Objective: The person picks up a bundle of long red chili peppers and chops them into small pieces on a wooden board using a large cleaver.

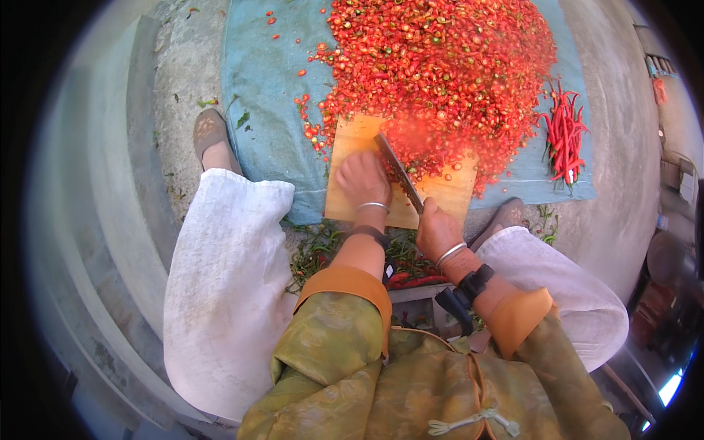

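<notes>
My right hand (439, 228) grips the handle of a cleaver (400, 173), whose blade slants up and left over a wooden cutting board (352, 137). Just left of the blade, my left hand (364, 179) is low over the board, blurred, its fingers curled. Whether it holds anything I cannot tell. Chopped red chillies (440, 66), with a few green pieces among them, form a large heap beyond the board and spill over its far right part. The nearest of them are blurred.
A blue woven sheet (269, 148) lies under the heap. Whole red chillies (565, 135) are bunched at its right. Green stems (313, 253) and more red chillies (418, 280) lie between my legs. Concrete steps (110, 165) stand at the left.
</notes>
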Motion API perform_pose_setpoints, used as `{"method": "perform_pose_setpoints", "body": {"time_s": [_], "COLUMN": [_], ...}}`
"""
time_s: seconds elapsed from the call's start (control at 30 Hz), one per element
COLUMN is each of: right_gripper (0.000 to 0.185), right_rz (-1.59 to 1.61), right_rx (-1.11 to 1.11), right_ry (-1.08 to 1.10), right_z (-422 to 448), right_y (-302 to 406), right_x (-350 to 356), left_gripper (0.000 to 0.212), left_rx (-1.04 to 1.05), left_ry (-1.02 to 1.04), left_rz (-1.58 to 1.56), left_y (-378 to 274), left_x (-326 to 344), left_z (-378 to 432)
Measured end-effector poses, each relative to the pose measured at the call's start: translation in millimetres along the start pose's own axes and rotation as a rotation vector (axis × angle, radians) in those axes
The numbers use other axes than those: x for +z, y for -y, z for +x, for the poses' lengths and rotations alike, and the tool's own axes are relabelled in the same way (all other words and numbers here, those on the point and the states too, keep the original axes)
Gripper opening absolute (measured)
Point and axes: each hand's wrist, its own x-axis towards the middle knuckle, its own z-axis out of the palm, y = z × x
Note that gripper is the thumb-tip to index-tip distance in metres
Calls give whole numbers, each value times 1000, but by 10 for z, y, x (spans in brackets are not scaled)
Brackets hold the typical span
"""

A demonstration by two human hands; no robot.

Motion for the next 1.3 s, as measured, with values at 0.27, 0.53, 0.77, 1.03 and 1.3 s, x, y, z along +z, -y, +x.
{"method": "perform_pose_setpoints", "body": {"time_s": [0.27,0.53,0.77,1.03,1.3], "right_gripper": [17,15,13,12,11], "right_rz": [210,136,59,93,170], "right_rx": [34,-13,-17,37,3], "right_ry": [-86,-56,-43,-54,-98], "right_z": [-89,-179,-154,-136,-174], "right_y": [-109,-22,-21,-46,4], "right_x": [25,-130,-111,-150,-203], "left_gripper": [19,19,19,17,17], "left_rx": [22,0,8,3,8], "left_ry": [-5,29,1,12,-6], "left_rz": [-32,-3,-21,-14,-22], "left_y": [0,-2,15,18,18], "left_x": [-46,-54,-27,-29,-36], "left_z": [5,-11,-12,-13,-11]}}
